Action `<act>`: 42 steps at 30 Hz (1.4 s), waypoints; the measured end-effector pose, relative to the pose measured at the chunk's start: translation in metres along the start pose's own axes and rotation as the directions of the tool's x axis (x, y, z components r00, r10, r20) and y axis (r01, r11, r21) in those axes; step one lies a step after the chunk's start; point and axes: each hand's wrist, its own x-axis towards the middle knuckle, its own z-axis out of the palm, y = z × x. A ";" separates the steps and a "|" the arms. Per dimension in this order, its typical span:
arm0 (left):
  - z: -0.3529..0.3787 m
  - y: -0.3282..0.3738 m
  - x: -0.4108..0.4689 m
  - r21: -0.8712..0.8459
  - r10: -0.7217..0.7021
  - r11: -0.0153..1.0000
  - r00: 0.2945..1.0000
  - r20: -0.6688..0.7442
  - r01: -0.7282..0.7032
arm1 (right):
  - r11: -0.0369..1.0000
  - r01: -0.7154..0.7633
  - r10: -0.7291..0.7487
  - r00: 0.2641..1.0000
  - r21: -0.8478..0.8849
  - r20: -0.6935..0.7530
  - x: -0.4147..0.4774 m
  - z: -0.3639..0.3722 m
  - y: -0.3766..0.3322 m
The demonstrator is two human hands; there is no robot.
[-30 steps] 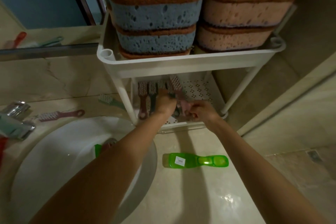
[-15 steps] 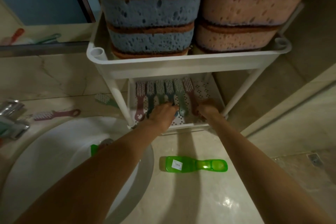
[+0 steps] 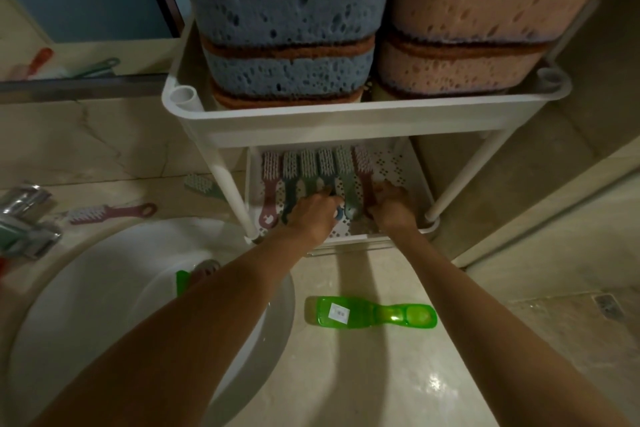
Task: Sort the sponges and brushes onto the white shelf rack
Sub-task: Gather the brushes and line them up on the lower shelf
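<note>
Six brushes (image 3: 311,170) lie side by side from the left edge of the lower tray (image 3: 394,166) of the white rack (image 3: 464,177); stacked sponges (image 3: 291,17) fill its upper tray (image 3: 346,114). The left hand (image 3: 313,210) rests straight, closed-up fingers on the middle handles. The right hand (image 3: 393,206) touches the rightmost brush, finger state undeterminable. The green brush (image 3: 370,315) on the counter (image 3: 381,374) carries a white label (image 3: 338,313), text illegible.

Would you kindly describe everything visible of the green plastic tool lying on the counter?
The green plastic tool is translucent bright green: a wide squared end on the left with a small white sticker, narrowing to a rounded handle on the right. It lies flat, crosswise, on the beige counter, in front of the white rack and right of the sink. Only the counter touches it; the left hand and right hand are at the rack's lower shelf. No bristles show.
</note>
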 end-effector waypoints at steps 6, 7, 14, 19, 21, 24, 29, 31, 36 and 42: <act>-0.003 0.005 -0.001 -0.089 -0.040 0.995 0.999 0.028 0.042 | 0.989 0.053 -0.032 0.988 0.139 -0.151 -0.020 -0.007 -0.004; -0.003 0.007 -0.003 -0.117 -0.048 0.992 0.999 0.006 0.049 | 0.974 0.099 -0.051 0.972 0.202 -0.231 -0.027 -0.010 -0.004; -0.020 0.015 -0.071 -0.447 -0.209 0.891 0.948 -0.241 0.083 | 0.823 0.424 -0.168 0.817 0.377 -0.552 -0.091 -0.001 -0.032; -0.011 -0.017 -0.158 -0.613 -0.453 0.766 0.839 -0.302 0.192 | 0.664 0.636 -0.388 0.742 0.392 -0.547 -0.141 0.035 -0.078; 0.004 -0.040 -0.185 -0.679 -0.581 0.667 0.785 -0.216 0.307 | 0.652 0.627 -0.456 0.774 0.427 -0.440 -0.154 0.058 -0.093; 0.026 -0.083 -0.212 -0.731 -0.746 0.484 0.663 -0.059 0.481 | 0.712 0.547 -0.544 0.826 0.441 -0.147 -0.166 0.095 -0.113; 0.049 -0.157 -0.237 -0.697 -0.805 0.350 0.582 0.117 0.625 | 0.905 0.351 -0.417 0.839 0.239 0.350 -0.170 0.137 -0.156; 0.048 -0.183 -0.244 -0.678 -0.809 0.337 0.569 0.146 0.653 | 0.915 0.344 -0.402 0.826 0.212 0.395 -0.173 0.149 -0.176; 0.030 -0.256 -0.271 -0.772 -0.866 0.277 0.496 0.057 0.572 | 0.902 0.322 -0.416 0.825 0.288 0.383 -0.189 0.176 -0.250; -0.021 -0.353 -0.309 -0.753 -0.956 0.288 0.224 -0.190 0.592 | 0.845 0.430 -0.528 0.763 0.317 0.372 -0.205 0.211 -0.361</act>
